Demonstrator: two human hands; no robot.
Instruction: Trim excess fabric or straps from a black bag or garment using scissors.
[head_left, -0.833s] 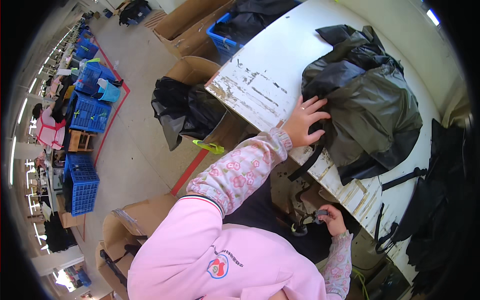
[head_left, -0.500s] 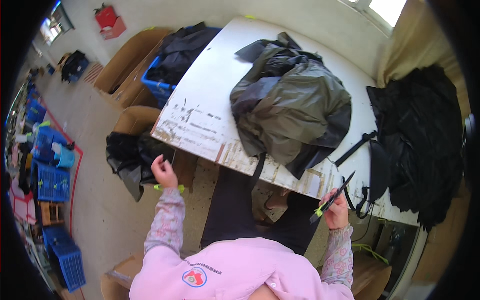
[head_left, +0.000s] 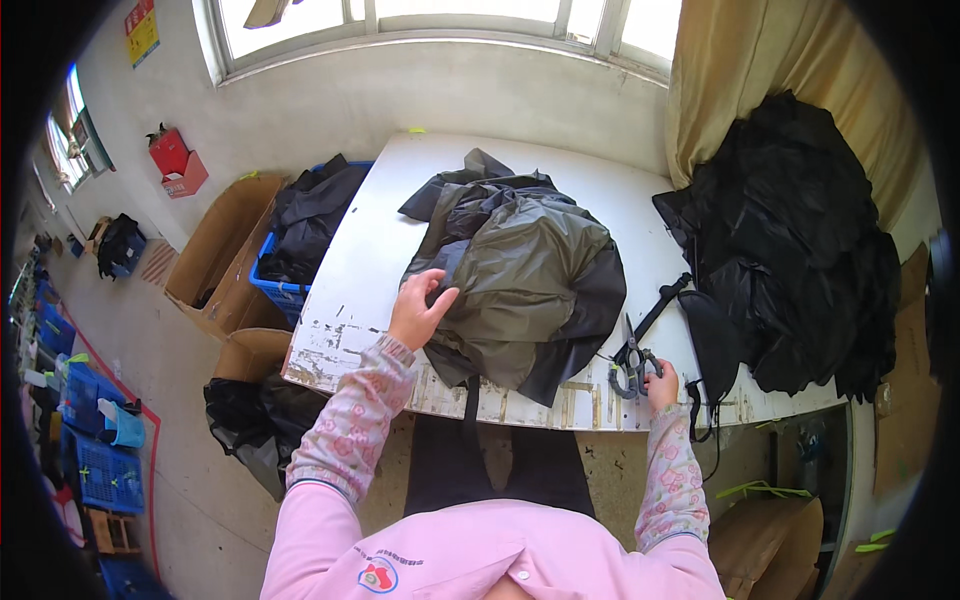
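Note:
A crumpled bundle of shiny olive and black fabric lies on the white table, with a black strap hanging over the front edge. My left hand is at the bundle's left side, its thumb and fingers apart, holding nothing; I cannot tell whether it touches the cloth. At the table's front edge my right hand has its fingers closed on the handle of a pair of scissors. Their blades are parted and point away from me. A black strap with a buckle lies just beyond them.
A large heap of black fabric fills the table's right end beside a curtain. To the left stand a blue crate of dark cloth and a cardboard box. More dark fabric hangs from a lower box.
My view has lifted toward the window. The left hand has moved from beside the table to the bundle. My right hand has brought the scissors forward to the table's edge, and their blades have parted.

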